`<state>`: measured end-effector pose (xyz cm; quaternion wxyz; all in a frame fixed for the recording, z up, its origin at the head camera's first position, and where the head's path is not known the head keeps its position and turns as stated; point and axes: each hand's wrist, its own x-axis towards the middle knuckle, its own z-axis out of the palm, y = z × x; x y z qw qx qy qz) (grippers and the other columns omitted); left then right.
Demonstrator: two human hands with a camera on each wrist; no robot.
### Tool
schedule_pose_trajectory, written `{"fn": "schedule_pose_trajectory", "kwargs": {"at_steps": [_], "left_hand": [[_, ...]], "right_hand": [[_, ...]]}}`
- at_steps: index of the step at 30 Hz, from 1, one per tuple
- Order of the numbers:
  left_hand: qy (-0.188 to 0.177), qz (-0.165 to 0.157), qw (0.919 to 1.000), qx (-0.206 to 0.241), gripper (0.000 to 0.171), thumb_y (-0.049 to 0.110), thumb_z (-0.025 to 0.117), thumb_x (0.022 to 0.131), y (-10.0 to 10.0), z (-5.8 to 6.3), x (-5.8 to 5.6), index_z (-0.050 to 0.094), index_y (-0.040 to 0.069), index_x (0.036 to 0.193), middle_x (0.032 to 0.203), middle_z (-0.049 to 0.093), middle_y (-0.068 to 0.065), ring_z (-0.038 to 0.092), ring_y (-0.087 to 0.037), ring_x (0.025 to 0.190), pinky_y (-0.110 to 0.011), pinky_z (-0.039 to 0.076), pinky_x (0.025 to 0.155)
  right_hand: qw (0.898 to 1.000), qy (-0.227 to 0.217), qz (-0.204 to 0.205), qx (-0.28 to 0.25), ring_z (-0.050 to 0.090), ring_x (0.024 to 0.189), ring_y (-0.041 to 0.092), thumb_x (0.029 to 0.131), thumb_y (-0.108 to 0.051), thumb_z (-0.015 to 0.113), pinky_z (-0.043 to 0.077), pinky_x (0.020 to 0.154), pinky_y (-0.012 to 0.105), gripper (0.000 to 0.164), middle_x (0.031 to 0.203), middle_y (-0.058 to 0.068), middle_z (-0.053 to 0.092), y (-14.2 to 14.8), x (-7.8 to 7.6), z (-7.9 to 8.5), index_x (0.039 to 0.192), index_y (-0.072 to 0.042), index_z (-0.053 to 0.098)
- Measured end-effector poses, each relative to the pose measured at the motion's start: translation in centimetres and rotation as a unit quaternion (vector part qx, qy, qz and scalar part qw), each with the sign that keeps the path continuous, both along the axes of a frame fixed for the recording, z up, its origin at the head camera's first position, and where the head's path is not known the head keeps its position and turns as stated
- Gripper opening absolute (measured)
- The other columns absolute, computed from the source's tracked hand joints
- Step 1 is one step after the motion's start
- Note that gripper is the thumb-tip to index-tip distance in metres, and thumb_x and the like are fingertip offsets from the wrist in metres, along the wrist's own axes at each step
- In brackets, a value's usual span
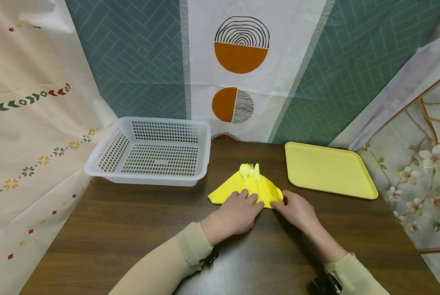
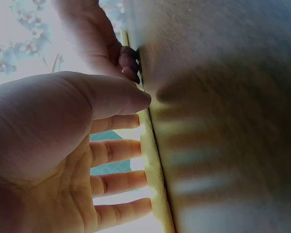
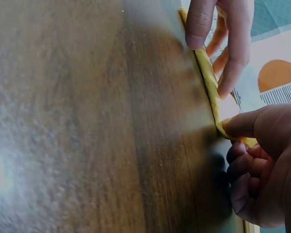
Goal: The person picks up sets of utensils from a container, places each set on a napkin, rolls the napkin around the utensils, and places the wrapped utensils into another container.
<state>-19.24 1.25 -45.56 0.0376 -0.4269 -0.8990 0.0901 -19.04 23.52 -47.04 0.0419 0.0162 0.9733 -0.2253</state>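
My beige sleeves cross the near part of the brown table (image 1: 131,233). My left hand (image 1: 236,211) lies over the near edge of the yellow napkin (image 1: 266,189), fingers stretched out and spread, their tips touching the cloth without gripping it. My right hand (image 1: 295,209) pinches the napkin's right corner, thumb on top and the other fingers curled in beneath. The napkin is folded to a point away from me, its near edge partly hidden by my left hand. Just beyond my fingertips, a spoon (image 1: 243,170), a fork (image 1: 251,168) and a knife (image 1: 257,169) poke out at that point, their lower ends covered. Farther off, a yellow tray (image 1: 330,170) lies to the right and a white basket (image 1: 142,179) stands left, both apart from the napkin. Behind hangs a patterned cloth (image 1: 201,61).
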Motion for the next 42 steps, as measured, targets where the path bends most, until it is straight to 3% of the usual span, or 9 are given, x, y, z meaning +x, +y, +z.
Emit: {"fn": "schedule_pose_trajectory", "kwargs": {"at_steps": [7,16,26,34,42], "left_hand": [[-0.002,0.0,1.0,0.005,0.033,0.033,0.057,0.099,-0.06,0.08,0.04,0.06,0.025,0.131,0.116,0.057,0.002,0.05,-0.023,0.101,-0.038,0.047,0.079],[-0.008,-0.002,1.0,0.003,0.034,0.033,0.057,0.099,-0.12,0.23,0.05,0.059,0.025,0.132,0.119,0.056,0.001,0.05,-0.023,0.102,-0.038,0.048,0.08],[-0.013,0.004,0.9999,-0.003,0.039,0.032,0.056,0.099,-0.18,0.41,0.12,0.056,0.026,0.138,0.133,0.054,0.001,0.05,-0.024,0.11,-0.04,0.048,0.085],[-0.015,0.008,0.9998,-0.01,0.04,0.034,0.056,0.1,-0.07,0.45,0.03,0.056,0.027,0.139,0.136,0.053,0.002,0.05,-0.024,0.112,-0.042,0.047,0.087],[-0.017,0.005,0.9998,-0.004,0.036,0.034,0.056,0.1,-0.04,0.34,0.04,0.058,0.026,0.135,0.126,0.056,0.002,0.05,-0.023,0.107,-0.042,0.047,0.085]], "right_hand": [[1.0,0.002,-0.004,0.007,0.046,0.064,0.021,0.09,-0.041,0.073,0.032,0.057,0.035,0.035,0.07,0.004,0.045,-0.39,-0.12,-0.07,0.089,-0.01,0.056],[1.0,-0.001,-0.003,0.028,0.048,0.064,0.022,0.09,-0.045,0.072,0.034,0.056,0.035,0.038,0.069,0.004,0.048,-0.15,0.1,0.12,0.095,-0.009,0.061],[0.999,0.012,-0.003,-0.037,0.051,0.073,0.024,0.095,-0.041,0.068,0.04,0.063,0.036,0.039,0.083,0.005,0.058,0.07,0.19,0.23,0.111,-0.006,0.06],[0.998,0.012,-0.016,-0.062,0.05,0.071,0.021,0.091,-0.049,0.071,0.038,0.06,0.034,0.044,0.077,0.005,0.052,-0.21,0.37,0.31,0.106,-0.008,0.06],[0.994,0.05,-0.007,-0.096,0.051,0.069,0.021,0.092,-0.036,0.075,0.043,0.061,0.034,0.026,0.078,0.002,0.059,-0.92,0.85,0.36,0.099,-0.014,0.065]]}}
